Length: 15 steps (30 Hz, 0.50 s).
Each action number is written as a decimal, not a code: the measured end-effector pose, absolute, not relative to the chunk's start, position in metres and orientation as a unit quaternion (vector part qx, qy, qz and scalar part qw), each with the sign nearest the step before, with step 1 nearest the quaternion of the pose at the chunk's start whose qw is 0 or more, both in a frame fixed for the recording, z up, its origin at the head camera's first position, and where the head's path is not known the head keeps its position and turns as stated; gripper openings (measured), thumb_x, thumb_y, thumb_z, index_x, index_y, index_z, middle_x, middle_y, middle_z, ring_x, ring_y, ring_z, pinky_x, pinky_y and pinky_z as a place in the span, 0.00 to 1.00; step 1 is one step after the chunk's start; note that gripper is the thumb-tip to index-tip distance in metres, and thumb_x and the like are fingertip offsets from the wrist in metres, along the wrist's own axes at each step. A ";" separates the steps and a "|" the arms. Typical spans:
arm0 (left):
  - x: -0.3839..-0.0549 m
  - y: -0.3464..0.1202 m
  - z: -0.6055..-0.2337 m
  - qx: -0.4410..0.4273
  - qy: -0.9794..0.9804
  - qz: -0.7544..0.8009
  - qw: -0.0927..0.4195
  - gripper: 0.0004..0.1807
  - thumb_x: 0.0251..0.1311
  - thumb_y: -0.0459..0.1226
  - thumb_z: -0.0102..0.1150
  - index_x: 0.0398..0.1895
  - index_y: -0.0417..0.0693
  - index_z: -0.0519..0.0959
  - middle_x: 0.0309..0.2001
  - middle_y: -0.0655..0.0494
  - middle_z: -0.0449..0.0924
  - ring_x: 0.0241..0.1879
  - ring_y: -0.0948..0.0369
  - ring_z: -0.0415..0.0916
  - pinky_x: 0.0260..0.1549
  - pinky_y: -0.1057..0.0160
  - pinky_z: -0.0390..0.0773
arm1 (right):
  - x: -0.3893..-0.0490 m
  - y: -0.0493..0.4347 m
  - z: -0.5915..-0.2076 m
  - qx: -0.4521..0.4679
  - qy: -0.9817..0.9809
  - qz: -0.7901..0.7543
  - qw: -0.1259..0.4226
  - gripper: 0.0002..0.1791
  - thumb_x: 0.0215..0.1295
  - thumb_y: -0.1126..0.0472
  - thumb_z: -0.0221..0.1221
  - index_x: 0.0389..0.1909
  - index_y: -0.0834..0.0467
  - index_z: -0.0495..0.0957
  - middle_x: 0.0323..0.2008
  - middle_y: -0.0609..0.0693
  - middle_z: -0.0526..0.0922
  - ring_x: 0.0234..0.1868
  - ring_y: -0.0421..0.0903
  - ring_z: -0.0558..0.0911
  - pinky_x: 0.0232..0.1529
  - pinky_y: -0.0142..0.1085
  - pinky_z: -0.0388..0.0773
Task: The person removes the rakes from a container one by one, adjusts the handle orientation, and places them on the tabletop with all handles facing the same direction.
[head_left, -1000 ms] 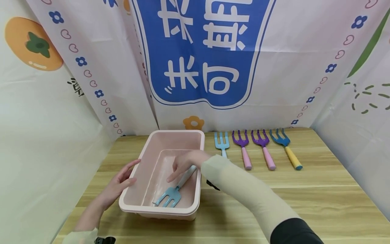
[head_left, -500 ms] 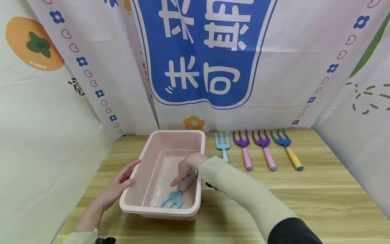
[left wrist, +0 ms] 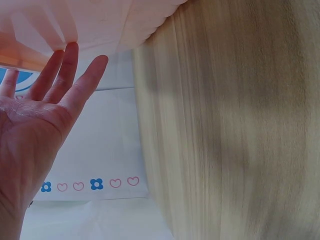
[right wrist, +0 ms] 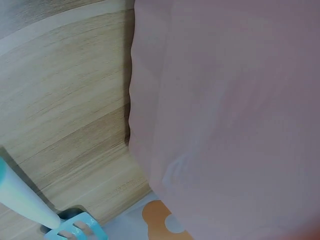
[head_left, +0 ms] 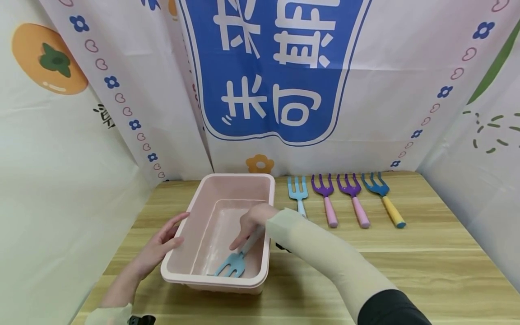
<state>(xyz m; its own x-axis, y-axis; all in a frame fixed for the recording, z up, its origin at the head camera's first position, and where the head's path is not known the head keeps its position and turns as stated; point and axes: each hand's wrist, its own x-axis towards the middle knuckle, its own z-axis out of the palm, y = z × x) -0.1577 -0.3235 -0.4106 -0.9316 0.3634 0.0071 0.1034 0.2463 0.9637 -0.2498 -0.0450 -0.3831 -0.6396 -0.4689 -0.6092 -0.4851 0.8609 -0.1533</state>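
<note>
A pink plastic basin [head_left: 217, 280] stands on the wooden table, with a light blue garden hand fork [head_left: 235, 263] lying inside, its tines toward the near rim. My right hand [head_left: 252, 223] reaches in over the right rim and grips the fork's pale handle; the index finger points down beside it, and the other fingers are mostly hidden. Against the basin's left side rests my left hand [head_left: 156, 248], its thumb at the rim. In the left wrist view, this hand's straight fingers [left wrist: 67, 75] touch the outer wall. The right wrist view shows mostly the basin's outside.
Several garden forks lie in a row right of the basin: a light blue one [head_left: 298, 193], two purple ones with pink handles [head_left: 329, 210] [head_left: 356, 205], and a dark blue one with a yellow handle [head_left: 388, 205]. Printed cloth [head_left: 378, 113] hangs behind the table.
The fork in the basin has shifted slightly right. My right hand has moved a little right and settled over its handle. The left hand stays at the rim.
</note>
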 end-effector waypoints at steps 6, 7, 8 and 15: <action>-0.158 -0.322 -0.411 0.151 0.781 0.596 0.109 0.32 0.72 0.33 0.47 0.76 0.55 0.52 0.63 0.26 0.58 0.49 0.60 0.76 0.40 0.55 0.80 | -0.252 -0.042 -0.378 -0.280 0.901 0.006 0.332 0.32 0.48 0.24 0.60 0.21 0.51 0.75 0.24 0.42 0.74 0.29 0.41 0.72 0.34 0.34 0.68; -0.158 -0.322 -0.411 0.152 0.781 0.596 0.109 0.32 0.72 0.33 0.47 0.76 0.55 0.52 0.63 0.26 0.58 0.49 0.60 0.76 0.40 0.55 0.80 | -0.253 -0.042 -0.377 -0.287 0.898 0.007 0.334 0.32 0.49 0.25 0.60 0.19 0.52 0.75 0.21 0.43 0.74 0.25 0.41 0.71 0.31 0.33 0.67; -0.158 -0.322 -0.410 0.152 0.781 0.596 0.109 0.32 0.72 0.33 0.47 0.76 0.56 0.52 0.63 0.27 0.58 0.49 0.60 0.76 0.40 0.55 0.80 | -0.254 -0.042 -0.376 -0.295 0.895 0.007 0.335 0.32 0.50 0.26 0.61 0.17 0.53 0.76 0.18 0.43 0.74 0.22 0.40 0.70 0.28 0.32 0.66; -0.158 -0.322 -0.410 0.155 0.783 0.593 0.106 0.32 0.72 0.32 0.47 0.76 0.56 0.53 0.63 0.27 0.59 0.49 0.61 0.75 0.40 0.56 0.80 | -0.260 -0.039 -0.364 -0.343 0.878 -0.030 0.331 0.23 0.53 0.37 0.67 0.19 0.53 0.83 0.19 0.45 0.82 0.17 0.37 0.72 0.21 0.28 0.67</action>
<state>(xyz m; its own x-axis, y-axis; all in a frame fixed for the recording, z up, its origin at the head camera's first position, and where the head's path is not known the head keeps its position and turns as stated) -0.1577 -0.3224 -0.4102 -0.9292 0.3693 0.0173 0.1170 0.2492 0.9614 -0.2598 -0.0393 -0.3641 -0.5449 -0.6228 -0.5614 -0.5832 0.7626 -0.2799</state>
